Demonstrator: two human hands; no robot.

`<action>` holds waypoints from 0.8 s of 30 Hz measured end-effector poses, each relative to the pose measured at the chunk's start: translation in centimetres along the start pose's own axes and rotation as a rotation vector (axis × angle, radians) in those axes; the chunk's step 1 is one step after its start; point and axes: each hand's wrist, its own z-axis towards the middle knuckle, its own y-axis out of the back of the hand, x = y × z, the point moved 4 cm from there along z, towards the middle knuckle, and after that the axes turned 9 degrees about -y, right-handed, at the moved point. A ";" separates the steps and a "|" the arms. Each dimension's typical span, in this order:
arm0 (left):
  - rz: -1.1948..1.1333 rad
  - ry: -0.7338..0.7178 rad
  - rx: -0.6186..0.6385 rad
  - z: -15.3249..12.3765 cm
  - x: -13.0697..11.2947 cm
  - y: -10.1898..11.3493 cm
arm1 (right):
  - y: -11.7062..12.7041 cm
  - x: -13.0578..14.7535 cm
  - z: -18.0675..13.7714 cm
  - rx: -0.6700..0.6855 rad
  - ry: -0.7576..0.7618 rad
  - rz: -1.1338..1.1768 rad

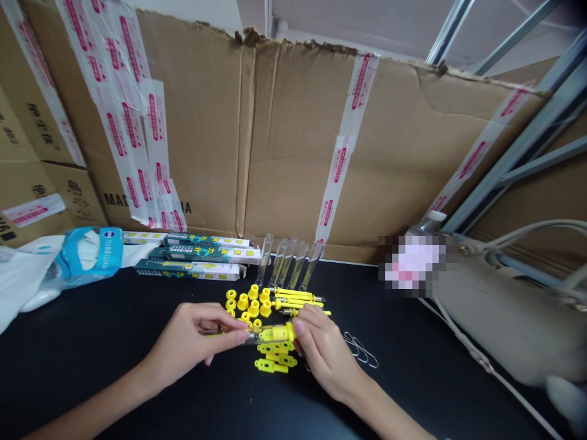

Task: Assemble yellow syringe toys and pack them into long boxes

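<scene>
Both my hands meet over a black table [114, 366]. My left hand [192, 339] pinches the thin end of a clear tube with a yellow rod inside it [238, 333]. My right hand [323, 348] is closed on the yellow cap [277, 333] at the tube's other end. Just below lie flat yellow clips [274, 360]. Behind the hands sit several small yellow caps [250, 300], yellow rods [296, 298] and several empty clear tubes [291, 264].
Green and white product boxes [197, 258] lie at the back left beside a blue and white bag [85, 253]. Wire hooks [360, 351] rest right of my right hand. A taped cardboard wall [293, 140] stands behind. A beige bag [509, 318] fills the right side.
</scene>
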 end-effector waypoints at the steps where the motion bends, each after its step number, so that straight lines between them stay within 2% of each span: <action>1: 0.002 -0.003 0.000 0.0 0.0 -0.1 | -0.1 -0.1 0.0 -0.014 -0.009 -0.009; 6: 0.020 0.009 -0.009 -0.1 0.3 0.2 | 0.2 -0.4 -0.1 -0.090 -0.057 0.021; 13: 0.045 0.073 -0.024 0.3 0.8 0.6 | 0.5 0.3 -0.2 -0.061 -0.009 0.011; 17: 0.024 0.041 -0.015 0.2 0.4 0.3 | 0.3 0.4 -0.2 -0.044 0.024 -0.014; 24: 0.036 0.004 0.024 -0.3 0.1 -0.3 | 0.2 0.1 0.2 -0.082 -0.036 -0.017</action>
